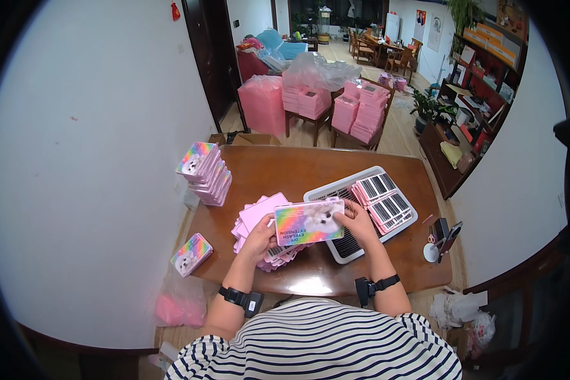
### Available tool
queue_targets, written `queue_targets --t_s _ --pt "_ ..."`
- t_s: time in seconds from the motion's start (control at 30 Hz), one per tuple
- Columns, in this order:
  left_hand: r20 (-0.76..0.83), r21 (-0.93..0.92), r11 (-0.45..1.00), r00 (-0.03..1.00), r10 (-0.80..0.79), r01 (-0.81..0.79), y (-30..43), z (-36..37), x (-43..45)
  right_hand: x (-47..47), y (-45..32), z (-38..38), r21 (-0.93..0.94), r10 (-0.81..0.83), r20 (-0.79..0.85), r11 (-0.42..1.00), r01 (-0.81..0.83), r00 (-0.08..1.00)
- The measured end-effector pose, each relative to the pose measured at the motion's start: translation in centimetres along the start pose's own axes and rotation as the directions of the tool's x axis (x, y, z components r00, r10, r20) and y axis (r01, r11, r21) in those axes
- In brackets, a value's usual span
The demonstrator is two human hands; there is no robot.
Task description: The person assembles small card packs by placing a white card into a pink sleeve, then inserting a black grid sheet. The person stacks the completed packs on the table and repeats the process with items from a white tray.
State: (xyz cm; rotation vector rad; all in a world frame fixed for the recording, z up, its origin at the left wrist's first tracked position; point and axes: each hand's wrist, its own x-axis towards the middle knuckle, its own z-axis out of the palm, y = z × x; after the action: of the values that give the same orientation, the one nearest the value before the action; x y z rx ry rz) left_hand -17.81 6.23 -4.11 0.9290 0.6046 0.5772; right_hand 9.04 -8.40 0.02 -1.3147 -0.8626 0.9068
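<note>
Between my two hands is a flat eyelash extension box (309, 222) with a rainbow cover and a white fluffy dog picture. My left hand (260, 236) grips its left end, and my right hand (357, 222) grips its right end. Beneath and to the left of it lies a loose pile of pink cases (264, 210), partly hidden by the box and my left hand. Some of these cases show rows of black lashes. Just right of my right hand, pink-edged lash trays (383, 202) are stacked in a white-rimmed plastic tray (344, 182).
A tall stack of finished-looking rainbow boxes (204, 173) stands at the table's far left corner; a shorter stack (192, 255) sits at the left edge. A phone stand (432, 251) and scissors (431, 236) are at the right. Chairs (308, 124) beyond the table hold pink boxes (371, 111).
</note>
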Motion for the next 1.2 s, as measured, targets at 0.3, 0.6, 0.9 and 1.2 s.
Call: queue_targets --t_s 0.3,0.6,0.9,1.2 --pt "-0.310 -0.055 0.980 0.937 0.164 -0.190 -0.1 3.0 -1.5 0.4 2.9 4.1 0.022 0.066 -0.064 0.998 -0.064 0.996" --pt "-0.599 0.186 0.810 0.589 0.542 -0.556 -0.8 2.7 -0.3 1.7 3.9 10.3 0.242 0.033 -0.114 0.970 -0.005 0.993" --pt "-0.444 0.597 0.662 0.501 0.743 -0.454 1.9 -3.6 -3.8 2.1 2.0 14.9 0.211 0.245 0.141 0.939 -0.271 0.959" --pt "-0.847 0.490 0.871 0.249 0.469 0.027 5.0 -25.7 -9.2 2.6 2.0 14.2 0.091 0.337 0.148 0.932 -0.352 0.930"
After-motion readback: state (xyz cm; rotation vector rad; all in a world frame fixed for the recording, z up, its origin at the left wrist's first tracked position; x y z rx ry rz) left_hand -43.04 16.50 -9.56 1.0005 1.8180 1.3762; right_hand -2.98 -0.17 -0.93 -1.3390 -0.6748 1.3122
